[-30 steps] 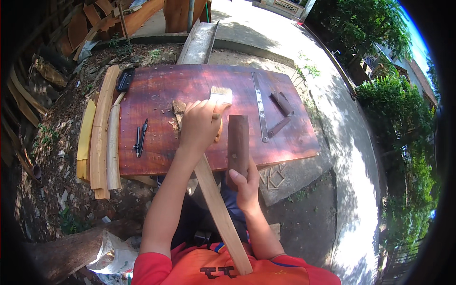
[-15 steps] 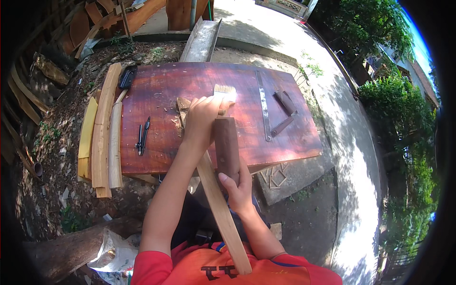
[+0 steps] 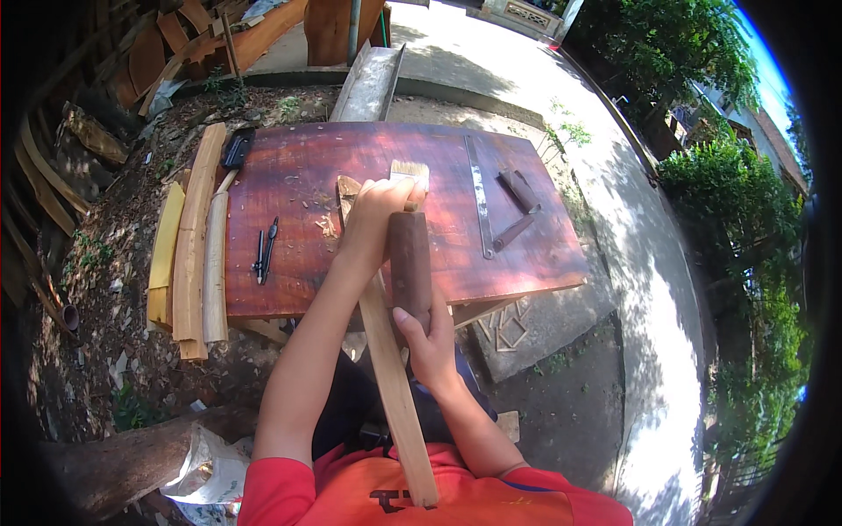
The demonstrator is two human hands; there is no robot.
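My left hand (image 3: 375, 219) is closed around a small wooden handle (image 3: 410, 206) over a long pale strip (image 3: 393, 377) that runs from my torso onto the reddish tabletop (image 3: 307, 167); the tool's working end is hidden. My right hand (image 3: 421, 346) grips a dark brown wooden block (image 3: 409, 259), whose upper end is at that handle, contact unclear. A paintbrush (image 3: 409, 170) lies just beyond my left fingers, with wood chips (image 3: 328, 226) to the left.
Planks (image 3: 195, 245) line the table's left edge, near a black object (image 3: 237, 147) and dividers (image 3: 264, 250). A metal rule (image 3: 478, 193) and brown folded pieces (image 3: 519, 191) lie right. A log (image 3: 123, 460), white sack (image 3: 197, 473) and wooden frames (image 3: 504, 329) are below.
The brown block in my right hand has moved left toward the handle in my left hand. The strip's lower end and my forearms have shifted slightly left.
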